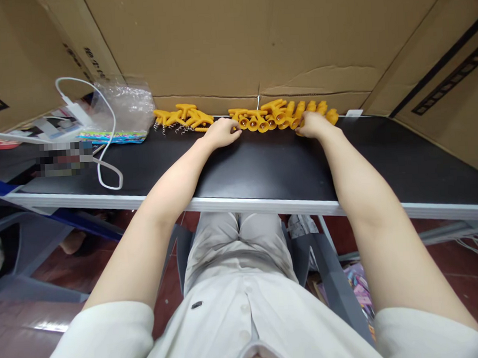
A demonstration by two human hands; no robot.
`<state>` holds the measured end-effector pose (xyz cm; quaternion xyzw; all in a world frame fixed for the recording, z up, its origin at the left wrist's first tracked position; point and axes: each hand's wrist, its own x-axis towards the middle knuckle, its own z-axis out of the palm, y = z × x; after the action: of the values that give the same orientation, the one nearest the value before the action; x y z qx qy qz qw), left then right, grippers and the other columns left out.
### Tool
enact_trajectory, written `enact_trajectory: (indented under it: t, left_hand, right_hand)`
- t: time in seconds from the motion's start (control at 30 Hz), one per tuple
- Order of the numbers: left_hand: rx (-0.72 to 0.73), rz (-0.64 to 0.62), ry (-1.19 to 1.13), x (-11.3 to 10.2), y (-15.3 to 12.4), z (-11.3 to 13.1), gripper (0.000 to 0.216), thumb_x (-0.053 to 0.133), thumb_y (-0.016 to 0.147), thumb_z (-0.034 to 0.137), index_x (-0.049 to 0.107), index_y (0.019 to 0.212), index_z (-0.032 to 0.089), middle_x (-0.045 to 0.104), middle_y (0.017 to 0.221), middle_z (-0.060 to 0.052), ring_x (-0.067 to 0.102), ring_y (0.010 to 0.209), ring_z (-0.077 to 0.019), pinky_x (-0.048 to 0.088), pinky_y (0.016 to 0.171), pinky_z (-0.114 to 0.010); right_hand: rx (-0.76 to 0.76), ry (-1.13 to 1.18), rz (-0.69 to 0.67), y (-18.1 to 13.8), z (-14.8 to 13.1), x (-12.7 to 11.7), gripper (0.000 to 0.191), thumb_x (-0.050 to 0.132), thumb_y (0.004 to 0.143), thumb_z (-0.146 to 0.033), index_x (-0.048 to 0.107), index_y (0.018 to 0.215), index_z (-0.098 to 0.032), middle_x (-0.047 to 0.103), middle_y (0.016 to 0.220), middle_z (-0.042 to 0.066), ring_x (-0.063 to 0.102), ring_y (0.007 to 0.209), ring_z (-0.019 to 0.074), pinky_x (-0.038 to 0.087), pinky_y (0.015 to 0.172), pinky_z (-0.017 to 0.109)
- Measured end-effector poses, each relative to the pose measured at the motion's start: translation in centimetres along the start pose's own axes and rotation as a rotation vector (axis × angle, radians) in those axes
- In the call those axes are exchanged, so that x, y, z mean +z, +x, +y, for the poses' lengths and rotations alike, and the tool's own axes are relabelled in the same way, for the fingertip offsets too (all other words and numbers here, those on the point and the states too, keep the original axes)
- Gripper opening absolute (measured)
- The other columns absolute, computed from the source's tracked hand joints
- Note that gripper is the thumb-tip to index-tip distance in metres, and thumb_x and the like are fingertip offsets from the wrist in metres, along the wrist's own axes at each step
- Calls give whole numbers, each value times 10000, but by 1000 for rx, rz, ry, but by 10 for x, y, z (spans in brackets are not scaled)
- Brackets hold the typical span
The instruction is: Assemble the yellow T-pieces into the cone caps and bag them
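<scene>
Several yellow-orange plastic parts (273, 115) lie in a row at the far edge of the black table (262, 172), against a cardboard wall. My left hand (220, 133) rests at the row's left end, its fingers curled onto one part. At the right end my right hand (313, 124) does the same, fingers bent over the parts. A second cluster of the same yellow parts with small metal springs (183, 118) lies further left, apart from both hands.
A clear plastic bag (123, 107) on a colourful packet sits at the back left, beside a white charger and looping cable (107, 159). Cardboard sheets (232, 40) wall the table at back and right. Grey chair parts show below the table edge.
</scene>
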<state>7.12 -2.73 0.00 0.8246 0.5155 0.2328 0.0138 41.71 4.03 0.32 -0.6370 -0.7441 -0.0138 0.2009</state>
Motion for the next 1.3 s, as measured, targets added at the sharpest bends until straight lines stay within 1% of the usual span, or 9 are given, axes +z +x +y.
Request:
enact_trajectory:
  t: [0.1, 0.27, 0.37, 0.5, 0.67, 0.8, 0.97, 1.13, 1.3]
  left_hand:
    - [-86, 45, 11, -2, 1, -6, 281, 609, 989, 268, 852, 1121, 215, 856, 1163, -129, 759, 1204, -339, 586, 1142, -446]
    - [-349, 194, 10, -5, 5, -35, 329, 656, 921, 201, 809, 1212, 210, 798, 1291, -178, 684, 1373, -417, 530, 1233, -566]
    - [-467, 141, 54, -5, 4, -50, 317, 746, 865, 200, 789, 1178, 181, 770, 1344, -217, 632, 1446, -473, 526, 1246, -618]
    - [-516, 46, 97, -2, 2, -54, 205, 757, 931, 200, 735, 1129, 152, 701, 1501, -257, 548, 1547, -471, 460, 1297, -671]
    - [-529, 17, 61, -4, 1, -54, 78, 751, 962, 228, 726, 1032, 202, 699, 1468, -147, 487, 1556, -394, 388, 1296, -651]
    - [-532, -21, 49, -8, -2, -53, 237, 738, 973, 300, 760, 1198, 229, 659, 1561, -125, 406, 1609, -374, 352, 1326, -654]
    - [-558, 146, 16, -13, 0, -52, 384, 606, 1048, 247, 714, 1416, 267, 641, 1639, -134, 475, 1629, -378, 393, 1322, -663]
    - [-508, 344, -178, -17, 7, -55, 366, 661, 1064, 377, 661, 1425, 314, 721, 1529, -152, 653, 1500, -378, 492, 1276, -612]
    - [-506, 590, -371, -15, 21, -72, 285, 629, 1122, 453, 649, 1366, 306, 774, 1360, -106, 713, 1401, -286, 546, 1265, -481]
  right_hand:
    - [89, -92, -81, 1, -8, 2, 339, 869, 881, -234, 797, 1207, -178, 816, 1259, 204, 779, 1260, 451, 619, 1141, 603]
    - [34, -127, -105, -3, -21, -1, 280, 840, 889, -207, 778, 1163, -209, 837, 1194, 156, 817, 1156, 401, 668, 1085, 564]
    - [-10, -114, -94, -4, -24, 1, 256, 853, 863, -207, 773, 1106, -225, 834, 1133, 129, 816, 1127, 397, 687, 1065, 573]
    - [-17, -121, -95, -9, -36, 2, 314, 844, 864, -186, 765, 1167, -203, 825, 1191, 162, 808, 1175, 421, 667, 1099, 585]
    - [-53, -57, -108, -16, -49, 0, 278, 855, 863, -208, 764, 1124, -228, 806, 1104, 134, 797, 1126, 413, 656, 1094, 593]
    - [-59, 21, -122, -20, -56, 0, 335, 877, 853, -223, 773, 1172, -226, 793, 1117, 127, 780, 1149, 406, 643, 1103, 583]
    - [-9, 99, -102, -28, -68, -4, 607, 910, 838, -243, 716, 1410, -175, 795, 1280, 151, 773, 1233, 403, 630, 1148, 548]
    - [-20, 129, -187, -34, -77, -10, 442, 902, 874, -278, 747, 1282, -203, 826, 1211, 123, 793, 1200, 391, 650, 1134, 511]
    - [-33, 60, -159, -37, -82, -9, 450, 902, 901, -283, 739, 1307, -179, 798, 1367, 184, 774, 1283, 423, 622, 1160, 529]
